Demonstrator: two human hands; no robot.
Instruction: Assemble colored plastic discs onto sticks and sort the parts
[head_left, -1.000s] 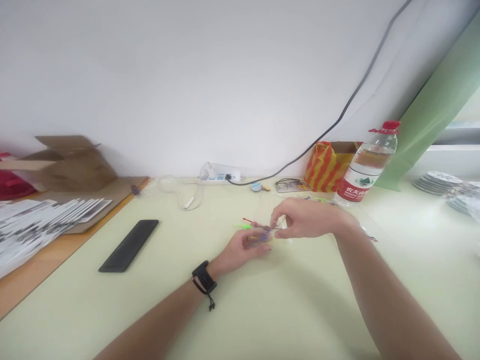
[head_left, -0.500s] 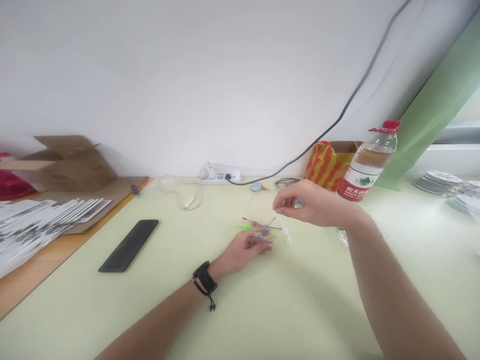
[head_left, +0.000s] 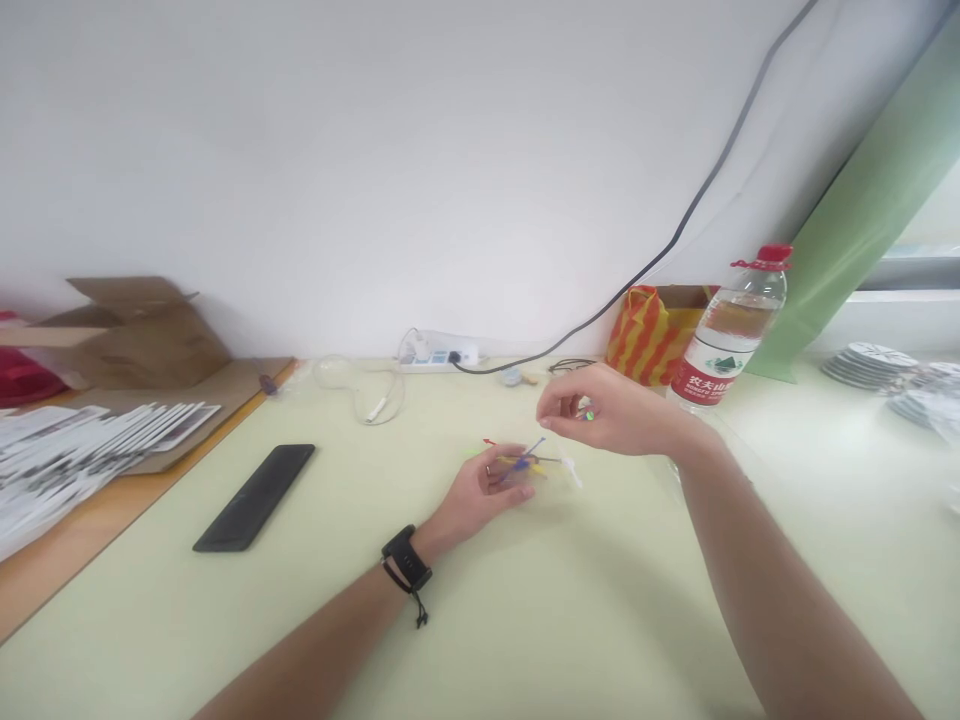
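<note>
At the left, a flat black object (head_left: 255, 497) lies on the tabletop (head_left: 585, 640). Next, the left hand (head_left: 480, 495) is half open, its curled fingers touching a small group of thin coloured plastic pieces (head_left: 523, 464), red, blue, yellow and white, which cross one another; I cannot tell if it grips them. Further right, above them, the right hand (head_left: 604, 410) has fingertips close together, and their content is not clear

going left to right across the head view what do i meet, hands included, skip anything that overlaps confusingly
cardboard box → black slab → watch → left hand → right hand → bottle → disc stack
</note>
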